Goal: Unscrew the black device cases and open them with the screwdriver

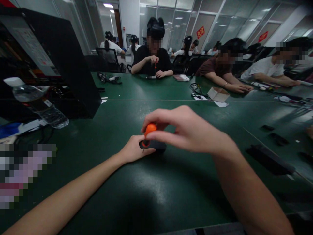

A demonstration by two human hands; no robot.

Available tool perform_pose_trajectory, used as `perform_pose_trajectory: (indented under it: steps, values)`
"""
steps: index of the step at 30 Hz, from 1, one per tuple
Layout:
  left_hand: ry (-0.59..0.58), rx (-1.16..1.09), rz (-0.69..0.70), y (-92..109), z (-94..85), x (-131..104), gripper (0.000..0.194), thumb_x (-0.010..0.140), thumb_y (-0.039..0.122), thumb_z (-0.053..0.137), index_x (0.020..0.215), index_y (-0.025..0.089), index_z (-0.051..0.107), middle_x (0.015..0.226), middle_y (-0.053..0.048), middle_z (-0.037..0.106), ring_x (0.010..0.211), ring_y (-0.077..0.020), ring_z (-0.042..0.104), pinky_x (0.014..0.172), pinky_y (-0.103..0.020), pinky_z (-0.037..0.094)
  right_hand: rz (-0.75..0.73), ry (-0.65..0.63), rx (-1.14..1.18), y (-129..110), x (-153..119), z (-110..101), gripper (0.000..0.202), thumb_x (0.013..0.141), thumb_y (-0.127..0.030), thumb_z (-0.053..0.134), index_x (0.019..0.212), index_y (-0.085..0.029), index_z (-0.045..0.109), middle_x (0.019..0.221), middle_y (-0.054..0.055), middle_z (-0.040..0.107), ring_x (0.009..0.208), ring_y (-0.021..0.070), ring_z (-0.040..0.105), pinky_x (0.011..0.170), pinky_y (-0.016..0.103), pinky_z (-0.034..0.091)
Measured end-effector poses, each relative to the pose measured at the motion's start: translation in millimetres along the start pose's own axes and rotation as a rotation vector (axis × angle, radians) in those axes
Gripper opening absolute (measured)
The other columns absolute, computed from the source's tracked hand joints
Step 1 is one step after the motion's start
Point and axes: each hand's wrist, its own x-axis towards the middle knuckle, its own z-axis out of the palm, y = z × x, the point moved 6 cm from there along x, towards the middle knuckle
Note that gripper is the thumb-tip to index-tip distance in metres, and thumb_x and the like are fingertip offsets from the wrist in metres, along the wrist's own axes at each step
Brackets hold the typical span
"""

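My right hand (182, 129) is closed round the orange handle of a screwdriver (150, 130), with the thumb and fingers on its upper part. The shaft slants down toward a flat black object (160, 147) on the green table. Against that object's left end lies my left hand (134, 149), its thumb along the near side and its fingers on the far side, gripping it. The right hand hides much of the black object, so its kind cannot be made out. Whether the screwdriver's tip touches it is unclear.
A tall black case (80, 75) and a plastic bottle (39, 102) stand at the left. Across the green table (117, 111) are a small open box (218, 94) and cables (197, 88). Dark flat parts (270, 160) lie at the right. A person (151, 58) sits opposite, others at the right.
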Motion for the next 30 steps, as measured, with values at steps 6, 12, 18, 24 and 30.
perform_pose_trajectory:
  steps: [6,12,18,24,30]
  values:
    - [0.010,0.080,0.052,2.2,0.6,-1.7,0.040,0.085,0.039,0.075,0.121,0.023,0.072,0.119,-0.005,0.075,0.107,-0.0250,0.070,0.100,-0.038,0.051,0.222,-0.020,-0.102,36.2,-2.2,-37.4,0.023,0.097,-0.033,0.057,0.103,-0.015,0.071,0.086,0.004,0.075,0.071,0.0134,0.066,0.065,0.024,0.045]
    - [-0.016,0.131,0.079,6.9,1.3,0.5,0.039,0.087,0.038,0.072,0.123,0.023,0.070,0.123,-0.005,0.074,0.111,-0.0256,0.068,0.101,-0.038,0.050,0.255,-0.087,-0.142,54.2,-6.9,-27.5,0.024,0.097,-0.033,0.055,0.101,-0.016,0.072,0.080,0.002,0.074,0.067,0.0118,0.064,0.065,0.023,0.042]
    - [-0.026,0.140,0.068,5.9,1.6,-0.2,0.039,0.088,0.039,0.073,0.124,0.023,0.069,0.122,-0.005,0.073,0.111,-0.0253,0.068,0.100,-0.037,0.049,0.249,-0.092,-0.113,62.0,-4.3,-24.7,0.026,0.097,-0.035,0.056,0.103,-0.015,0.072,0.077,0.002,0.072,0.066,0.0121,0.061,0.065,0.025,0.041]
    - [-0.033,0.148,0.058,5.1,1.8,-0.4,0.040,0.088,0.038,0.072,0.124,0.023,0.068,0.123,-0.005,0.073,0.112,-0.0257,0.067,0.101,-0.038,0.048,0.254,-0.080,-0.149,65.2,-3.8,-25.3,0.027,0.097,-0.035,0.056,0.102,-0.015,0.073,0.079,0.002,0.071,0.067,0.0122,0.061,0.067,0.025,0.042]
    - [-0.032,0.148,0.048,6.0,1.7,-0.7,0.040,0.087,0.039,0.072,0.125,0.024,0.068,0.124,-0.005,0.072,0.113,-0.0267,0.067,0.103,-0.040,0.048,0.258,-0.060,-0.152,69.5,-4.5,-28.3,0.027,0.097,-0.036,0.056,0.103,-0.016,0.073,0.083,0.004,0.073,0.071,0.0149,0.063,0.068,0.027,0.044]
